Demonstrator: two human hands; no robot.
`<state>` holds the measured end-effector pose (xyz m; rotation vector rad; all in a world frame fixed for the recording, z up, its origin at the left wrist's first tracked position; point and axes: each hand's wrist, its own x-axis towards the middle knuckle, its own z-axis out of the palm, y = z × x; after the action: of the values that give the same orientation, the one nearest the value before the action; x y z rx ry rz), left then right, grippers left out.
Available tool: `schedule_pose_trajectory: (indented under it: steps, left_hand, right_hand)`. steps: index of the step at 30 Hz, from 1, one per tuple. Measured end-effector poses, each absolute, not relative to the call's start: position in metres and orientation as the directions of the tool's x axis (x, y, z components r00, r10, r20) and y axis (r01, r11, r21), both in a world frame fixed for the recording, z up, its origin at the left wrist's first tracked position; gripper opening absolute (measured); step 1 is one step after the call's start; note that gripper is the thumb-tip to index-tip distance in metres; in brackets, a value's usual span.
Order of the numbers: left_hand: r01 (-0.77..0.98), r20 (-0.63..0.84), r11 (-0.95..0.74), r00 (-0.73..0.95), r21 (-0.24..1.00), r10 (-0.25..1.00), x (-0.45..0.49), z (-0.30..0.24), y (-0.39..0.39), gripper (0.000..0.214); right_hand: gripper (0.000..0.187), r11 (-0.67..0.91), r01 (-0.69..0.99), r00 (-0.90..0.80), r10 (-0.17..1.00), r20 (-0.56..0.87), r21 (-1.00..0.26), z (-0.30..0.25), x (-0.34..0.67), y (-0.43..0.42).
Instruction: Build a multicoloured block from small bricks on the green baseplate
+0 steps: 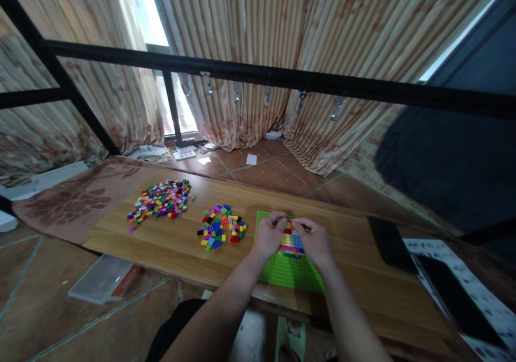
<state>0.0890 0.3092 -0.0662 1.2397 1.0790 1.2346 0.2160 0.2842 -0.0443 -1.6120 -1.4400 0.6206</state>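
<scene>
Left hand (269, 234), right hand (316, 242) meet over a green baseplate (288, 273) holding multicoloured bricks (291, 242).

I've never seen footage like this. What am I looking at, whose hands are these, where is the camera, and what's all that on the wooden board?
There is no machine here. A person wears a camera on the head, so the single picture looks forward and down at that person's own bare hands. The left hand and right hand meet, fingertips pinched, over the far edge of a green baseplate that lies on a wooden board. Rows of small coloured bricks are already on the plate. Whether the fingers hold a brick is too small to tell. Left of the plate lie a small brick pile and, further left, a larger brick pile. A black phone lies to the right.
</scene>
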Motion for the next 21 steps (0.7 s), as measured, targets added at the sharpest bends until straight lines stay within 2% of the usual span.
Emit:
schedule_pose_trajectory:
  steps: [7, 21]
  left_hand:
    - [-0.058, 0.033, -0.028, 0.082, 0.998, 0.996, 0.085, -0.066, 0.308, 0.019]
    - [0.1, 0.007, -0.012, 0.056, 0.995, 0.998, 0.083, -0.054, 0.3, 0.021]
  right_hand:
    - [0.028, 0.049, 0.546, 0.192, 0.965, 0.181, -0.837, -0.045, 0.217, 0.284]
    - [0.028, 0.062, 0.538, 0.201, 0.959, 0.199, -0.84, -0.048, 0.213, 0.285]
